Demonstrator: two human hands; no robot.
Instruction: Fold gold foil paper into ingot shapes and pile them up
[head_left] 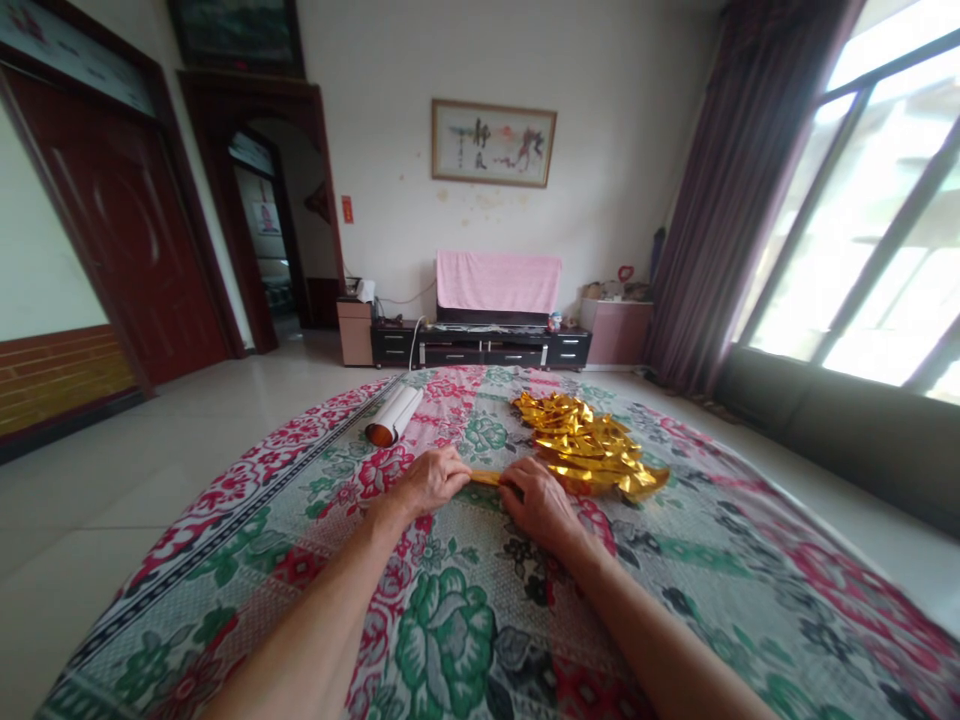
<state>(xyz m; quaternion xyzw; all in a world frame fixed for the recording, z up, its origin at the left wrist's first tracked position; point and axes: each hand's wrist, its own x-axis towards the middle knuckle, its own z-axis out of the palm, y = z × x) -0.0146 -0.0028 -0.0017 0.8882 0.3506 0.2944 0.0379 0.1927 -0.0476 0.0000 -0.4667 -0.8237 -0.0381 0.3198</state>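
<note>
Between my two hands a narrow strip of gold foil paper (485,478) is stretched just over the patterned tablecloth. My left hand (435,480) pinches its left end, fingers closed. At the other end, my right hand (541,503) is closed on the strip, its fingers bent over it. Right behind my right hand lies a pile of folded, shiny gold foil pieces (592,440). A roll of white-backed sheet (395,415) with an orange-gold inside rests beyond my left hand. My fingers hide both ends of the strip.
A floral tablecloth (446,640) in green, red and grey covers the round table. Past its far edge stands a low black TV cabinet (480,347) with a pink cloth (499,280) over the screen. Windows and a purple curtain (724,200) are on the right.
</note>
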